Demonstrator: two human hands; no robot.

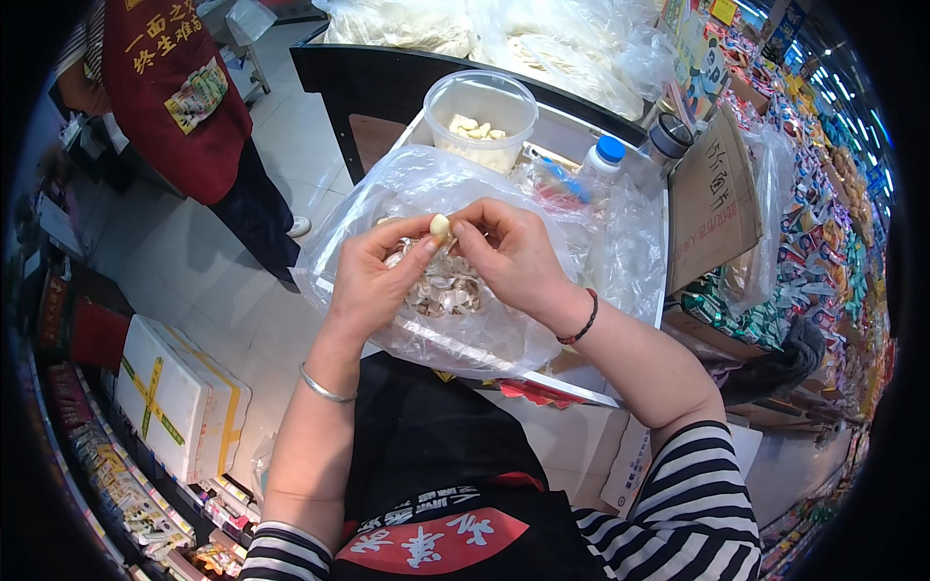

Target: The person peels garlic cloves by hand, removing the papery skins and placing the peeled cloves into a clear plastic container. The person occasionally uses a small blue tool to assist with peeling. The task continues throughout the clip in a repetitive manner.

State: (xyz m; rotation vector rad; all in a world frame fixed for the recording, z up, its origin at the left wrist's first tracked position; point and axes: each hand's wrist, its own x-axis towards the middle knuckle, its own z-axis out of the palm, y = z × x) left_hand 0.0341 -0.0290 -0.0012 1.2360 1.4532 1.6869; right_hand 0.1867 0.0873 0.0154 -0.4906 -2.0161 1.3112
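Note:
Between the thumb and forefinger of my left hand (381, 272) is a pale, peeled garlic clove (439, 225). My right hand (508, 254) meets it from the other side, thumb and forefinger pinched together at the clove's edge; whether they hold a bit of skin is too small to tell. Below both hands, a clear plastic bag (363, 181) lies spread open, with a heap of papery garlic skins (447, 287) inside. Just beyond the bag stands a clear round plastic tub (479, 109) partly filled with peeled cloves (476, 131).
A white bottle with a blue cap (604, 156) and a dark-lidded jar (665, 141) stand right of the tub. A cardboard sign (716, 203) borders packed snack shelves (814, 240). Bagged noodles (538, 43) fill the counter behind. Another person in a red apron (174, 94) stands at left.

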